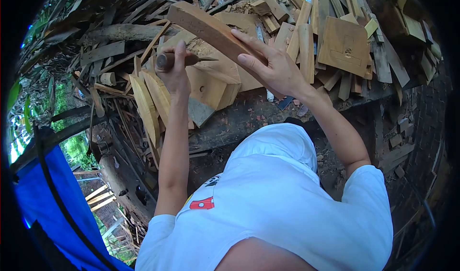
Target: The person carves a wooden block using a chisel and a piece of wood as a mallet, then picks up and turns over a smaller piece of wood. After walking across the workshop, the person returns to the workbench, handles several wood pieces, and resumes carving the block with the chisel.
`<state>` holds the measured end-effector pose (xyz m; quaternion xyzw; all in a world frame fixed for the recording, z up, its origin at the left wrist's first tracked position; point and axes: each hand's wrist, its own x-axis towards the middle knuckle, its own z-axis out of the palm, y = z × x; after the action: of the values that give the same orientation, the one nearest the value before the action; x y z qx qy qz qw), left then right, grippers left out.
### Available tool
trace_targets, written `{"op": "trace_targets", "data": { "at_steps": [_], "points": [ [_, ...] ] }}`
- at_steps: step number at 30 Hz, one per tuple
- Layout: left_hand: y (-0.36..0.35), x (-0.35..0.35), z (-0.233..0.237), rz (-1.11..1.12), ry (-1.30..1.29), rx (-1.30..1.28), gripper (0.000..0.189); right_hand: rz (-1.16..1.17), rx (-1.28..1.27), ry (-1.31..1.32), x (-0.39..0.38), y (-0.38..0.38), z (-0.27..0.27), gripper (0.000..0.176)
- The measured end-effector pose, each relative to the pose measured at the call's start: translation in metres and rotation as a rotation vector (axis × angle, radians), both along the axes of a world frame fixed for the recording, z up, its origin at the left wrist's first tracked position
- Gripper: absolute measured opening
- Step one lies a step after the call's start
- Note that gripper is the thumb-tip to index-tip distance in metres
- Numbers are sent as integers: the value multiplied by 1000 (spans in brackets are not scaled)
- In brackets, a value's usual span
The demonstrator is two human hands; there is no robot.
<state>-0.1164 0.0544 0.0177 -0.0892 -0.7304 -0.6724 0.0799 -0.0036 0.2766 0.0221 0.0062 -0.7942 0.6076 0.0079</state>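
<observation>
My left hand [176, 72] is closed round a pointed tool with a wooden handle [166, 61]; its thin metal tip [207, 59] points right. A thick brown wooden block [208, 29] slants from upper left down to the right, just above the tool. My right hand [275, 67] grips the lower part of this block, with fingers lying along its upper face. Below the tool sits a pale angular wood piece [208, 86] with a small round mark. Curved yellowish boards [143, 105] stand left of it, near my left forearm.
A heap of offcuts and slats [306, 45] lies across the back, with a square board [344, 45] on it at the right. A dark beam [239, 120] strewn with chips runs in front of me. A blue sheet [57, 208] hangs at lower left.
</observation>
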Motion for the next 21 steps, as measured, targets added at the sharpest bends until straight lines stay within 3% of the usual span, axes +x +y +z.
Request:
{"op": "trace_targets", "data": {
  "at_steps": [2,4,6,9,21],
  "points": [
    [5,-9,17,-123,-20,123,19,-2,-8,-29,0,0,-6,54],
    [9,-11,29,-134,-11,76,18,-24,-33,-29,-2,0,-16,53],
    [7,-12,36,-165,-93,-198,15,-22,-35,-64,-3,1,-19,53],
    [7,-19,26,-210,-65,-276,20,-24,-39,-111,-4,3,-22,54],
    [7,-32,25,-167,-159,-306,17,-35,-43,-124,-8,1,-27,54]
  ]
}}
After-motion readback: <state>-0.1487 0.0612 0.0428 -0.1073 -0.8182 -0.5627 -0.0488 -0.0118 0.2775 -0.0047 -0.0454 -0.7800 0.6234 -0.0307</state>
